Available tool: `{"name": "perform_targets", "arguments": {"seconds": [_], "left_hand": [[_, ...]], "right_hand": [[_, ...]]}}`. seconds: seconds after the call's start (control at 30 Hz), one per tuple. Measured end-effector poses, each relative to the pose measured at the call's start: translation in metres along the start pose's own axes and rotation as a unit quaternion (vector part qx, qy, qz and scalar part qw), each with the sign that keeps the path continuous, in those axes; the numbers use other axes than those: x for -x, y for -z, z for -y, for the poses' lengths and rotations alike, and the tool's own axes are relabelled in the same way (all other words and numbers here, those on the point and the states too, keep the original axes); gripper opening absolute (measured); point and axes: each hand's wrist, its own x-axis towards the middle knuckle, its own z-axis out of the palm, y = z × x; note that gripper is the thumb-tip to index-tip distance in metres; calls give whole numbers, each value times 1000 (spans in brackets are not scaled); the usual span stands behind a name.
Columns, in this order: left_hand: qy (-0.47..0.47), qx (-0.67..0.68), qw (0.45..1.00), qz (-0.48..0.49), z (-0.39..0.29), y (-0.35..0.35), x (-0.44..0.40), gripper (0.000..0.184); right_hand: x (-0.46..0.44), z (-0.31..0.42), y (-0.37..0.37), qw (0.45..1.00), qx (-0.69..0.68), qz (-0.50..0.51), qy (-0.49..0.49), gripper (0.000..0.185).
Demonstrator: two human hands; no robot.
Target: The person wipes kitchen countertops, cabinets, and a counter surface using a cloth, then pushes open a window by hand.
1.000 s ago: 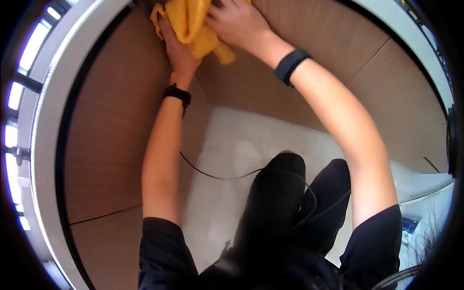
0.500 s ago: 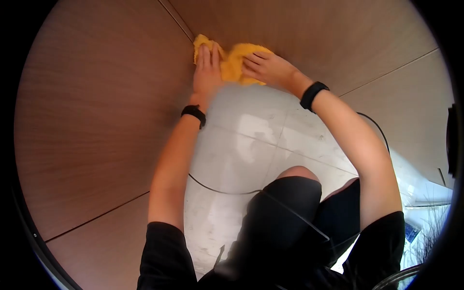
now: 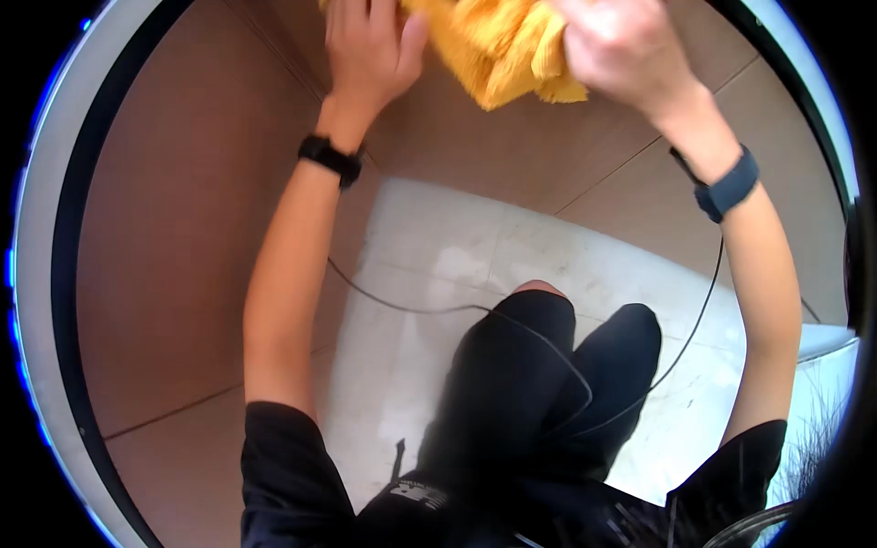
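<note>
A fluffy yellow cleaning cloth point(image 3: 502, 55) hangs bunched between my two hands at the top of the head view, in front of the brown panels. My right hand point(image 3: 630, 50), slightly blurred, is closed on its right part. My left hand point(image 3: 370, 46) is raised, with the fingers pointing up and the thumb a little apart. Bits of yellow show on both sides of its fingers, so it holds the cloth's left part; the fingertips are cut off by the frame's top edge.
Brown wood-look panels point(image 3: 192, 247) meet in a corner to the left and ahead. Below is a pale tiled floor point(image 3: 429, 233). A thin black cable point(image 3: 411, 309) runs across the floor and my bent legs point(image 3: 512, 374).
Both hands have risen from the corner low on the panels to the top of the view, taking the cloth along. My right hand has moved rightward, and the cloth now hangs gathered.
</note>
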Motion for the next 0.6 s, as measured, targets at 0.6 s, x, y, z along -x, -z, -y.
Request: {"name": "perform_targets", "arguments": {"seconds": [0.6], "left_hand": [[219,-115,964,101,-31,-125,146,75]], "right_hand": [[132,99,-157,988,-40,141,46,20]]}}
